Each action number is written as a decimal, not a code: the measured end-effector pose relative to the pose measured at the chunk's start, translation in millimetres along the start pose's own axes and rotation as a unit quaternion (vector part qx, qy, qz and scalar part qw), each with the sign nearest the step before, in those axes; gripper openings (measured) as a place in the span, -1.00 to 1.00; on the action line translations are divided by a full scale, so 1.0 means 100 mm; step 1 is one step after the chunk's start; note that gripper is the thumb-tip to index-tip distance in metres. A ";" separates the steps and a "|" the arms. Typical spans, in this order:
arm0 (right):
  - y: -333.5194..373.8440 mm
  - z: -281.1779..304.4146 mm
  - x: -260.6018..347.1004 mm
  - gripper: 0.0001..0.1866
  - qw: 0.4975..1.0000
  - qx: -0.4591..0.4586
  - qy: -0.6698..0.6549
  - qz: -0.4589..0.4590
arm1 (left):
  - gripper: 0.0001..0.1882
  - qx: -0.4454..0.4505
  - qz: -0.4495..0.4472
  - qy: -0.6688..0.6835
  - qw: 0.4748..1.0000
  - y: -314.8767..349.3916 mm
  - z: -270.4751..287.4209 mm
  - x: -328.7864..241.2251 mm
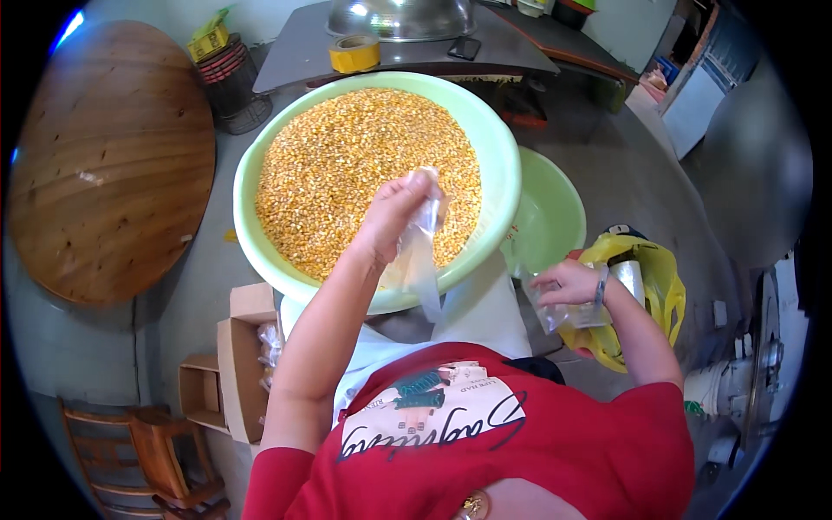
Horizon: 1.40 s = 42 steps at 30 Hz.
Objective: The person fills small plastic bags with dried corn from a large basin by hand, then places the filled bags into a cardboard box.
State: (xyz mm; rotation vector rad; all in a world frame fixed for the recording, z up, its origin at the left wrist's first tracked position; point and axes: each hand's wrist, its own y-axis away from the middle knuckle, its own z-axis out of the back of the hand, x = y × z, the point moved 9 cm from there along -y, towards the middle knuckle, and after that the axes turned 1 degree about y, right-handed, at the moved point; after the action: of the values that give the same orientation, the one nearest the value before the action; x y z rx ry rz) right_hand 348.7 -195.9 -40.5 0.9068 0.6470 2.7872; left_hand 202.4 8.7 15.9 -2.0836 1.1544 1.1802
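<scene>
A person in a red shirt [598,416] works over a pale green tub [246,195] of yellow kernels [364,165]. The left hand [390,212] pinches the top of a clear bag [419,264] between thumb and bent fingers. The bag hangs flat above the near right part of the tub, its lower end reaching past the rim, and no kernels show inside it.

The right hand [568,283], a band [601,284] at its wrist, is off to the side with fingers loosely curled over clear plastic [555,319] (whether it grips the film or only touches it, one cannot tell). Just beyond that wrist is a yellow sack [666,282]; a second green basin [555,204] stands beside the tub.

The step in hand looks to be bag handling, with the left hand's bag singled out and the right hand busy with the other plastic. By the look of it, the next move calls for freeing the right hand and bringing it across to part the bag's thin mouth, while the left pinch holds firm and clear of the kernels.
</scene>
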 end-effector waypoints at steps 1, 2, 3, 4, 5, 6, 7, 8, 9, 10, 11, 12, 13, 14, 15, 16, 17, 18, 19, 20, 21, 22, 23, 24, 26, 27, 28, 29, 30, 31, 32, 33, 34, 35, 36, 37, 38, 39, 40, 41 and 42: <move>-0.07 0.11 0.09 -0.73 0.998 -0.050 0.011 0.025 | -0.66 -0.037 -0.031 0.022 0.999 0.00 0.13 -0.08; -0.13 0.23 0.22 -0.75 0.993 -0.102 0.019 0.050 | -0.64 -0.030 -0.041 0.087 0.995 0.00 0.20 -0.12; -0.17 0.34 0.37 -0.76 0.985 -0.154 0.027 0.074 | -0.61 -0.023 -0.052 0.151 0.987 0.00 0.28 -0.15; -0.18 0.44 0.44 -0.84 0.982 -0.179 -0.042 0.045 | -0.60 -0.022 -0.052 0.200 0.978 -0.01 0.37 -0.16; -0.23 0.52 0.62 -0.85 0.974 -0.200 -0.082 0.065 | -0.58 -0.023 -0.052 0.248 0.967 0.00 0.47 -0.17; -0.28 0.59 0.77 -0.85 0.964 -0.220 -0.122 0.085 | -0.56 -0.024 -0.051 0.296 0.954 0.00 0.55 -0.18; -0.36 0.66 0.91 -0.85 0.952 -0.239 -0.163 0.104 | -0.56 0.002 -0.060 0.303 0.951 0.02 0.57 -0.22; -0.47 0.70 1.11 -0.79 0.941 -0.235 -0.194 0.144 | -0.55 0.031 -0.066 0.311 0.948 0.03 0.56 -0.24; -0.58 0.77 1.32 -0.71 0.929 -0.232 -0.224 0.183 | -0.54 0.062 -0.072 0.319 0.943 0.03 0.53 -0.27; -0.74 0.79 1.48 -0.63 0.917 -0.237 -0.234 0.217 | -0.53 0.081 -0.085 0.316 0.942 0.02 0.52 -0.29; -0.94 0.78 1.61 -0.54 0.905 -0.242 -0.245 0.250 | -0.53 0.071 -0.085 0.318 0.942 0.00 0.54 -0.28; -1.17 0.75 1.76 -0.52 0.898 -0.225 -0.258 0.278 | -0.52 0.060 -0.088 0.320 0.941 0.00 0.56 -0.29; -1.39 0.70 1.91 -0.51 0.890 -0.205 -0.269 0.306 | -0.52 0.048 -0.093 0.323 0.941 0.00 0.60 -0.31; -1.65 0.61 1.93 -0.52 0.872 -0.182 -0.340 0.300 | -0.57 -0.014 -0.100 0.286 0.953 0.02 0.69 -0.34; -1.91 0.50 1.95 -0.53 0.851 -0.157 -0.409 0.292 | -0.61 -0.115 -0.102 0.280 0.948 0.03 0.88 -0.37; -2.09 0.45 1.94 -0.55 0.825 -0.131 -0.475 0.278 | -0.64 -0.213 -0.100 0.273 0.933 0.03 1.07 -0.38; -2.18 0.47 1.93 -0.56 0.820 -0.142 -0.497 0.245 | -0.68 -0.312 -0.100 0.265 0.907 0.11 1.28 -0.39; -2.25 0.48 1.93 -0.57 0.815 -0.151 -0.518 0.211 | -0.77 -0.325 -0.125 0.244 0.905 0.14 1.55 -0.41; -2.34 0.48 1.91 -0.58 0.809 -0.159 -0.538 0.176 | -0.74 -0.411 -0.144 0.226 0.872 0.20 1.83 -0.38; -2.48 0.46 1.89 -0.57 0.810 -0.129 -0.547 0.167 | -0.74 -0.435 -0.157 0.238 0.854 0.24 2.03 -0.34; -2.56 0.43 1.95 -0.56 0.828 -0.096 -0.524 0.173 | -0.74 -0.459 -0.167 0.249 0.836 0.28 2.18 -0.32; -2.63 0.40 2.01 -0.55 0.844 -0.064 -0.501 0.180 | -0.74 -0.477 -0.163 0.254 0.825 0.29 2.29 -0.26; -2.72 0.34 2.07 -0.53 0.857 -0.031 -0.479 0.186 | -0.74 -0.497 -0.157 0.257 0.814 0.31 2.33 -0.23; -2.84 0.24 2.07 -0.62 0.852 -0.025 -0.467 0.235 | -0.74 -0.514 -0.146 0.260 0.804 0.31 2.34 -0.18; -3.02 -0.01 1.99 -0.66 0.896 0.008 -0.389 0.213 | -0.73 -0.503 -0.170 0.196 0.825 0.29 2.30 -0.29; -3.07 -0.10 1.98 -0.69 0.915 0.026 -0.349 0.202 | -0.73 -0.497 -0.180 0.163 0.833 0.29 2.30 -0.34; -3.13 -0.16 1.87 -0.80 0.950 0.050 -0.273 0.140 | -0.71 -0.493 -0.199 0.146 0.834 0.28 2.33 -0.35; -3.07 -0.07 1.90 -0.83 0.934 0.041 -0.317 0.159 | -0.69 -0.493 -0.210 0.126 0.835 0.28 2.35 -0.37; -3.00 0.03 1.91 -0.86 0.916 0.031 -0.358 0.178 | -0.68 -0.490 -0.221 0.107 0.836 0.28 2.35 -0.43; -2.95 0.14 1.89 -0.89 0.896 0.019 -0.399 0.195 | -0.66 -0.487 -0.232 0.088 0.837 0.29 2.35 -0.46; -2.90 0.29 1.82 -0.93 0.887 -0.001 -0.413 0.207 | -0.66 -0.483 -0.240 0.016 0.842 0.31 2.32 -0.53; -2.89 0.39 1.80 -0.94 0.864 -0.009 -0.459 0.206 | -0.68 -0.500 -0.211 -0.049 0.839 0.33 2.37 -0.53; -2.86 0.50 1.77 -0.95 0.839 -0.017 -0.504 0.205 | -0.69 -0.513 -0.182 -0.115 0.831 0.34 2.44 -0.50; -2.82 0.59 1.75 -0.95 0.811 -0.027 -0.548 0.203 | -0.70 -0.522 -0.151 -0.180 0.820 0.36 2.46 -0.52; -2.75 0.66 1.77 -0.96 0.792 -0.036 -0.578 0.194 | -0.72 -0.529 -0.052 -0.317 0.785 0.37 2.49 -0.51; -2.80 0.65 1.69 -0.96 0.810 -0.036 -0.554 0.188 | -0.70 -0.543 -0.127 -0.387 0.734 0.41 2.38 -0.65; -2.87 0.65 1.59 -0.96 0.827 -0.040 -0.530 0.184 | -0.68 -0.545 -0.202 -0.453 0.675 0.44 2.16 -0.81; -2.91 0.64 1.54 -0.97 0.842 -0.041 -0.506 0.180 | -0.66 -0.542 -0.275 -0.514 0.605 0.51 1.90 -0.96; -2.91 0.61 1.53 -0.94 0.894 -0.056 -0.407 0.180 | -0.52 -0.489 -0.292 -0.500 0.653 0.46 1.74 -0.98; -2.91 0.54 1.59 -0.94 0.924 -0.041 -0.341 0.169 | -0.45 -0.418 -0.363 -0.556 0.620 0.43 1.51 -1.01; -2.90 0.47 1.64 -0.93 0.950 -0.025 -0.272 0.154 | -0.40 -0.362 -0.372 -0.586 0.622 0.36 1.30 -0.99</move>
State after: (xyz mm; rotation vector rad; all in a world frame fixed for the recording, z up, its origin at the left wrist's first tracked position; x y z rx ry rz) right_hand 243.7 123.8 -47.8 1.8006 0.3653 2.5727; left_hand 85.8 127.2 34.4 -1.2431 -0.8508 2.0855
